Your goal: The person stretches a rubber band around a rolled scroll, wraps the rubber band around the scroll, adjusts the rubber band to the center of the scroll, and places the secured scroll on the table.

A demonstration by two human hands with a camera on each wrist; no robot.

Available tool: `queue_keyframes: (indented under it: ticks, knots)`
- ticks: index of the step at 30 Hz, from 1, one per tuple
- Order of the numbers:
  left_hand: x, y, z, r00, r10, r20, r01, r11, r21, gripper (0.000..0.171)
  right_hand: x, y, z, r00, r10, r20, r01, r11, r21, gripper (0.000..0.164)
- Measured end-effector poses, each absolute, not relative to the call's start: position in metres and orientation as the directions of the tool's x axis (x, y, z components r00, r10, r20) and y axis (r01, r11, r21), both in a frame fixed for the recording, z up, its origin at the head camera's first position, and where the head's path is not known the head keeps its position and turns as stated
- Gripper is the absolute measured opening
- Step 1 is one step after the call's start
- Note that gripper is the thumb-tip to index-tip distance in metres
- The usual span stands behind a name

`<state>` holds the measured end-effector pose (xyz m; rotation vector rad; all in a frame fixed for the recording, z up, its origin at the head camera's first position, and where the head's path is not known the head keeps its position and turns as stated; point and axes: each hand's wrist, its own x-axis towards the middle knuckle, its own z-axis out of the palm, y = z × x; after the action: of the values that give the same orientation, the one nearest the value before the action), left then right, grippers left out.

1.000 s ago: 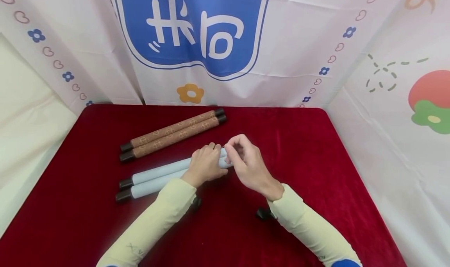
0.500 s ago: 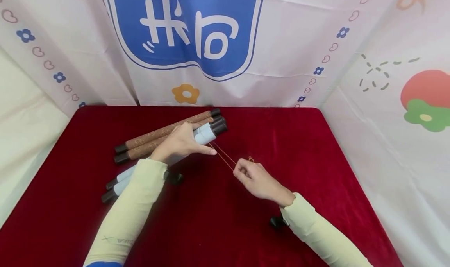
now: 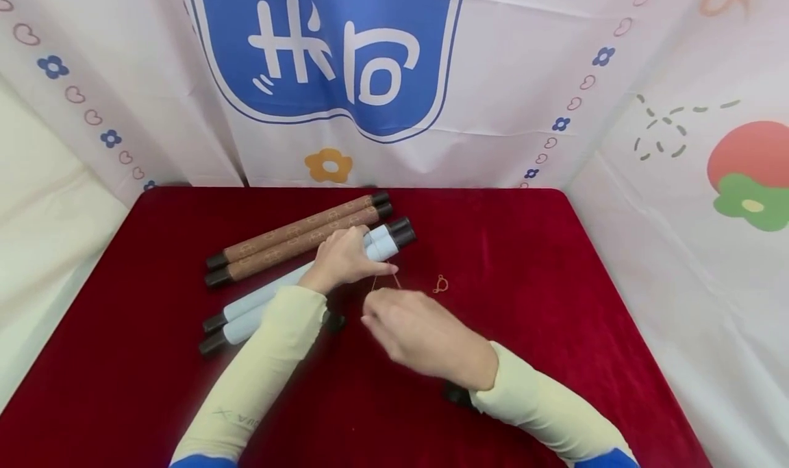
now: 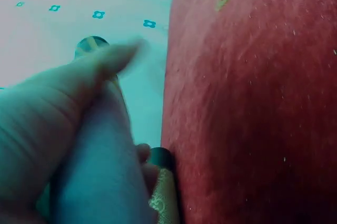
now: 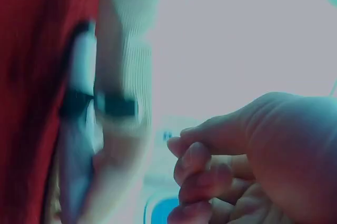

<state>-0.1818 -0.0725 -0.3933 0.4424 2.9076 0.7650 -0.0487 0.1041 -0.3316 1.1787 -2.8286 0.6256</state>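
Nearest, the right hand (image 3: 413,334) pinches a thin cord (image 3: 397,281) stretching away toward the pale blue rolls (image 3: 268,294). A small orange loop (image 3: 440,285) lies just beyond that hand on the red cloth (image 3: 542,297). Farther and to the left, the left hand (image 3: 346,259) grips the paired blue rolls near their far right end, just nearer than two brown rolls (image 3: 296,244).
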Motion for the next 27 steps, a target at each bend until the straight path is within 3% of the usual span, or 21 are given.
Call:
queue_keyframes:
  ticks: [3,7,10,12,14,17,19,23,27]
  knots:
    - [-0.18,-0.069,-0.396,-0.949,0.312,0.054,0.295,0.809,0.508,0.072,-0.045,0.098,-0.335,-0.678,-0.72,0.148,-0.731,0.637,-0.244,0.018]
    - [-0.176,-0.069,-0.394,-0.919,0.356,0.171,0.394,0.804,0.445,0.07,-0.053,0.113,-0.353,-0.785,-0.608,0.123,-0.619,0.763,-0.186,0.021]
    - [-0.172,-0.072,-0.391,-0.898,0.361,0.252,0.433,0.827,0.359,0.068,-0.063,0.13,-0.367,-0.896,-0.431,0.103,-0.44,0.839,-0.32,0.02]
    - [-0.17,-0.075,-0.388,-0.891,0.35,0.29,0.435,0.842,0.318,0.064,-0.071,0.139,-0.375,-0.936,-0.335,0.106,-0.347,0.835,-0.427,0.015]
    - [-0.168,-0.077,-0.385,-0.889,0.34,0.308,0.429,0.853,0.296,0.059,-0.079,0.146,-0.38,-0.953,-0.27,0.136,-0.3,0.797,-0.524,0.02]
    - [-0.166,-0.079,-0.383,-0.889,0.338,0.31,0.429,0.853,0.298,0.051,-0.094,0.156,-0.384,-0.945,-0.22,0.24,-0.32,0.769,-0.554,0.02]
    - [-0.162,-0.078,-0.383,-0.88,0.354,0.317,0.448,0.839,0.309,0.049,-0.105,0.163,-0.381,-0.936,-0.212,0.282,-0.339,0.759,-0.555,0.035]
    - [-0.152,-0.076,-0.383,-0.837,0.409,0.364,0.525,0.788,0.321,0.038,-0.122,0.176,-0.368,-0.939,-0.244,0.244,-0.342,0.748,-0.569,0.085]
    - [-0.138,-0.073,-0.379,-0.806,0.467,0.364,0.581,0.741,0.337,0.037,-0.132,0.178,-0.358,-0.921,-0.362,0.144,-0.37,0.692,-0.621,0.108]
